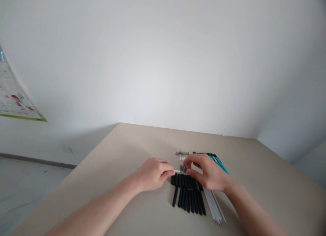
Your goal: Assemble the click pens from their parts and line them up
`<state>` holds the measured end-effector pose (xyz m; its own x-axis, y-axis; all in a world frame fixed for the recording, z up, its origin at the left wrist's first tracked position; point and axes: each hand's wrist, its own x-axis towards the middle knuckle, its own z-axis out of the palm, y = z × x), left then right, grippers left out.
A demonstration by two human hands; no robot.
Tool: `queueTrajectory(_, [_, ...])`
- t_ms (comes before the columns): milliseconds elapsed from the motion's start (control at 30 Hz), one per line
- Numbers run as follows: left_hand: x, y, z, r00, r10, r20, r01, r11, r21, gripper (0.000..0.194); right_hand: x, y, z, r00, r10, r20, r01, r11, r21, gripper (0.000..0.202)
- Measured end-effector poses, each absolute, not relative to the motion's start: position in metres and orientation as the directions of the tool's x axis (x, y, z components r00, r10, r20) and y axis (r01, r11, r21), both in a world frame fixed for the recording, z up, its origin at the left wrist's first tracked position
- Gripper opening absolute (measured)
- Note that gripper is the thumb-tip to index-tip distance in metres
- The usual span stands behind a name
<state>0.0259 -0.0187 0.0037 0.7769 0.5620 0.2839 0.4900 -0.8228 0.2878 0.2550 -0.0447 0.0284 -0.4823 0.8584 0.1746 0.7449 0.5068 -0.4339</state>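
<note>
Head view: the left hand (pixel 156 173) is closed to a pinch, its thumb and fingertips gripping a thin white rod (pixel 177 170) that points right, just above the desk's middle. The right hand (pixel 207 171) curves its thumb and forefinger with a gap between them, right beside small grey pieces (pixel 182 168); whether it has hold of one cannot be told. Below the hands, short black tubes (pixel 182 179) lie side by side, with a row of longer black tubes (pixel 188 199) under them; what is inside either kind is hidden. White sticks (pixel 214 209) fan out near the right forearm. Past the hands are a row of tiny dark pieces (pixel 182 153), some little white pieces (pixel 182 158) and black-ended blue sticks (pixel 222 164), partly covered by the right hand.

The beige desk (pixel 147 141) meets a plain white wall (pixel 163 59). On the left hangs a poster (pixel 15 96) with a green lower edge, above a pale, marbled floor (pixel 22 185).
</note>
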Motion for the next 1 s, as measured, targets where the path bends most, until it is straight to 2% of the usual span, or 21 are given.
queueTrajectory(67, [0.027,-0.019,0.002,0.77,0.569,0.29,0.494,-0.818,0.293,0.029,0.243,-0.051,0.03,-0.538,0.811,0.228,0.658,0.573,-0.488,0.007])
queueTrajectory(167, [0.027,-0.019,0.002,0.755,0.582,0.303,0.501,-0.809,0.307,0.028,0.232,-0.052,0.025,-0.504,0.799,0.327,0.642,0.6,-0.477,0.011])
queueTrajectory(333, [0.022,-0.014,0.004,0.653,0.677,0.341,0.567,-0.735,0.373,0.026,0.254,-0.039,0.018,-0.407,0.82,0.402,0.728,0.557,-0.4,0.015])
queueTrajectory(467, [0.018,-0.01,0.004,0.586,0.727,0.358,0.583,-0.685,0.436,0.027,0.268,-0.033,0.019,-0.429,0.801,0.418,0.745,0.575,-0.338,0.014])
queueTrajectory(667, [0.023,-0.02,0.008,0.682,0.623,0.383,0.425,-0.764,0.486,0.027,0.244,-0.046,0.024,-0.502,0.748,0.434,0.7,0.646,-0.303,0.015])
queueTrajectory(833, [0.026,-0.021,0.007,0.598,0.684,0.418,0.386,-0.703,0.597,0.027,0.243,-0.053,0.035,-0.464,0.82,0.335,0.778,0.558,-0.289,0.02])
queueTrajectory(1000, [0.019,-0.014,0.002,0.488,0.756,0.437,0.293,-0.613,0.734,0.03,0.265,-0.048,0.041,-0.336,0.938,0.089,0.903,0.348,-0.253,0.023])
